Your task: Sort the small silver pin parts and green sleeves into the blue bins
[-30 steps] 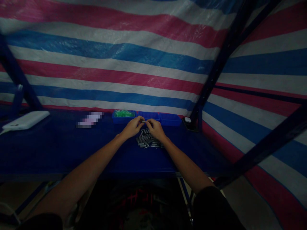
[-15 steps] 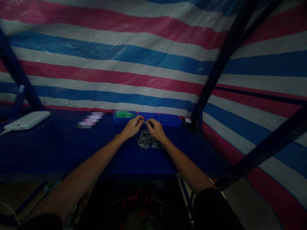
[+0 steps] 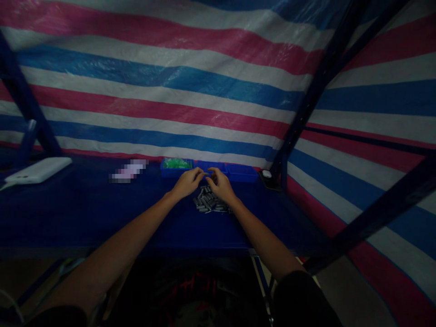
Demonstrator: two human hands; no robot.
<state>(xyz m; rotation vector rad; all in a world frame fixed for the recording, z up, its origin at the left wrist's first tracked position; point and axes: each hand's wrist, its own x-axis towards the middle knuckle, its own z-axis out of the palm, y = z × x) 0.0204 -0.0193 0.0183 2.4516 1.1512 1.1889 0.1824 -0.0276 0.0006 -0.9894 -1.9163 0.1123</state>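
My left hand (image 3: 188,180) and my right hand (image 3: 220,182) meet fingertip to fingertip above the blue tabletop, in front of a row of blue bins. Between them is a small thin piece, too small and dark to name. The left fingers pinch it; the right thumb and fingers curl close around its other end. Just below the hands lies a pile of short grey metal cylinders (image 3: 206,200), partly covered by my right hand. Behind my left hand stands a blue bin (image 3: 172,172) filled with bright green small parts (image 3: 177,163).
Two more blue bins, a middle bin (image 3: 211,165) and a right bin (image 3: 242,173), continue the row. A white power bank (image 3: 40,170) with a cable lies at left, near a blurred pinkish item (image 3: 129,170). A white case (image 3: 266,174) sits by the right post.
My right thumb and fingers have parted slightly around the small piece. Both hands stay in nearly the same place, and the view has shifted a little.
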